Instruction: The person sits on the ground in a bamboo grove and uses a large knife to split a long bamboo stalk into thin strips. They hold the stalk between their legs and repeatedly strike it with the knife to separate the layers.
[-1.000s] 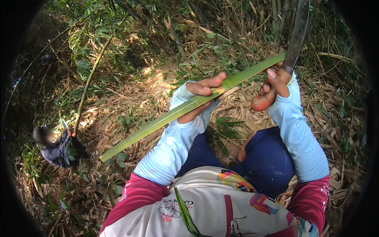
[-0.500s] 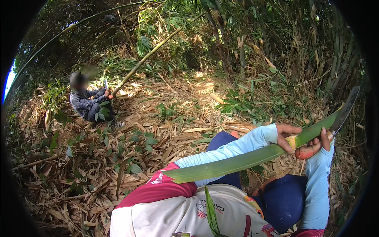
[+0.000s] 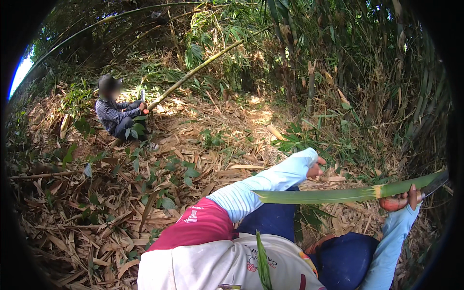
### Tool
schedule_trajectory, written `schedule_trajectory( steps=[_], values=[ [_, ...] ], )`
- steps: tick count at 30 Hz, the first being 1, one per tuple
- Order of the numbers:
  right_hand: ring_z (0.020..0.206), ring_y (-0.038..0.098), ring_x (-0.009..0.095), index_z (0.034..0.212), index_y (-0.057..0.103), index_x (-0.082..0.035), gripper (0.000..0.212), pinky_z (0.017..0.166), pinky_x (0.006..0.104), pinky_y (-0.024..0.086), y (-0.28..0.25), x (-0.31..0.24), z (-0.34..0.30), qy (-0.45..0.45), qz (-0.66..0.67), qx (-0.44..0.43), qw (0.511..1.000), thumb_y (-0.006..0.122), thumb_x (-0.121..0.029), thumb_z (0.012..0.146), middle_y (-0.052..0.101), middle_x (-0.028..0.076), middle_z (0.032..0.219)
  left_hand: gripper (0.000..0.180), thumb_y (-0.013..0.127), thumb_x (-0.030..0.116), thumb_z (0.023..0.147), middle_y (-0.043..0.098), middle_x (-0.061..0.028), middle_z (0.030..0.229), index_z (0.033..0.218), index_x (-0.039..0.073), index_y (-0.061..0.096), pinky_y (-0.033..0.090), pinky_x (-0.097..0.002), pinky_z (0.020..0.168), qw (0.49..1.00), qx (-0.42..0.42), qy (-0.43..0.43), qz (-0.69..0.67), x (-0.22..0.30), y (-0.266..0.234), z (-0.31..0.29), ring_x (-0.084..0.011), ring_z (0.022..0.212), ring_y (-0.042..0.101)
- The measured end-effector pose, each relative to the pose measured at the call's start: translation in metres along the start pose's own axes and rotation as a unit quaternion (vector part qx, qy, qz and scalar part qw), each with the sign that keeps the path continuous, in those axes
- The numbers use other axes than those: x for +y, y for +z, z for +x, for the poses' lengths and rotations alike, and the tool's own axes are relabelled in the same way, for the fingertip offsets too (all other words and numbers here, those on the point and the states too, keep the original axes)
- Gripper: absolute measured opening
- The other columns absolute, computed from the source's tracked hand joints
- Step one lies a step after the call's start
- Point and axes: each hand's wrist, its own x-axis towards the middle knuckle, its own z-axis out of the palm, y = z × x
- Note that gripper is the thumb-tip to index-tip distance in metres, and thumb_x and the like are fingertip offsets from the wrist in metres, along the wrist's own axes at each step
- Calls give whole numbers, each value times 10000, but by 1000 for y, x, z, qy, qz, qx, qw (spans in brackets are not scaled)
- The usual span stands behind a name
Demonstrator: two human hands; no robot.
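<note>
In my right hand (image 3: pixel 409 197) is a machete (image 3: pixel 437 184) with a dark blade and a rounded reddish-brown handle. That same hand's fingers press a long green split bamboo strip (image 3: pixel 319 195) against it. Roughly level, the strip reaches left across my lap, its pale node (image 3: pixel 377 192) just left of the hand and its cut end over my left thigh. My left hand (image 3: pixel 315 167) is beyond the strip, apart from it, with loosely bent fingers and nothing visible in them.
A person in a checked shirt (image 3: pixel 112 114) sits at the left, gripping a long bamboo pole (image 3: pixel 193 72) that slants up rightward. Dry leaves (image 3: pixel 96 193) cover the ground. Bamboo stems (image 3: pixel 420 106) crowd the right side, and a cut stump (image 3: pixel 311 87) stands at the back.
My left hand has let go of the bamboo strip and moved away to the left. The strip and machete have swung lower on the right, so the strip lies flatter.
</note>
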Motion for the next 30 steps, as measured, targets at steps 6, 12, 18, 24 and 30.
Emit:
schedule_trajectory(
  steps=[6,12,18,24,30],
  values=[
    [592,497,149,851,443,-89,164,628,356,533,5,-2,4,12,69,-36,997,576,-164,910,443,1,637,366,667,276,876,627,-75,870,1085,-15,591,483,-304,716,944,321,65,53,48,-111,-45,-158,774,587],
    [656,517,158,921,480,-50,184,720,373,568,19,6,0,20,-4,37,999,598,-191,912,463,10,690,253,695,201,818,613,-95,797,1025,61,658,498,-399,672,874,107,377,286,201,-59,-112,-310,761,607],
    [644,513,137,952,475,-54,184,683,338,546,40,20,-1,42,-4,-9,999,602,-178,906,478,12,709,334,719,237,793,611,-120,835,1049,38,638,499,-400,698,834,-91,507,199,231,20,-110,-316,796,612],
    [631,509,116,983,469,-58,193,646,303,523,29,27,3,47,-12,-23,999,606,-165,899,493,14,728,418,742,273,769,609,-145,873,1073,15,618,500,-400,723,811,-137,549,149,221,56,-87,-322,830,616],
    [618,505,95,1014,464,-62,211,609,268,501,13,31,8,52,-5,-28,998,610,-153,892,508,16,746,504,766,309,745,607,-170,911,1097,-9,598,502,-401,748,811,-50,569,127,218,55,-79,-329,865,620]
  ],
)
